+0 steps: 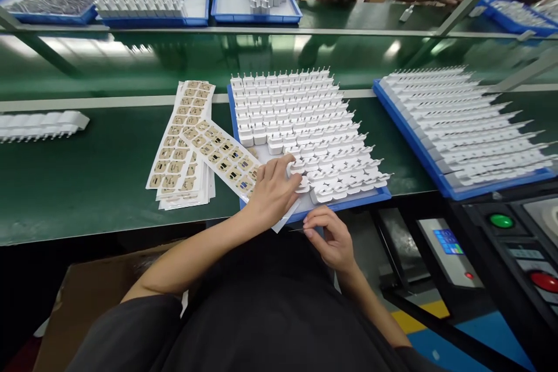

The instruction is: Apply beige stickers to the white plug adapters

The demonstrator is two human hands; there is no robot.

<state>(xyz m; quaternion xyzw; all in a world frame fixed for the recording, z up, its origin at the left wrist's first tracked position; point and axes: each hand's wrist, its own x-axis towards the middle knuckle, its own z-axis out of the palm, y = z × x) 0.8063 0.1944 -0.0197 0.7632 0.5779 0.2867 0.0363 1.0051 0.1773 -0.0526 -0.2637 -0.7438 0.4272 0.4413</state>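
Rows of white plug adapters (300,104) with metal pins up fill most of a blue tray (361,199). My left hand (272,192) lies over the tray's near left part, its fingers spread and its fingertips at the edge of the white adapters. Under this hand runs a sheet of beige stickers (224,158), which slants across the tray's left edge. Just off the tray's front edge, my right hand (329,235) has thumb and forefinger pinched on something thin that I cannot make out. A pile of sticker sheets (178,145) lies left of the tray.
To the right stands another blue tray (414,133) of adapters, with a machine panel (501,221) below it. A white adapter row (41,123) lies far left. Beyond the green conveyor (174,61), people work beside more blue trays (257,17). A cardboard box (91,296) is low left.
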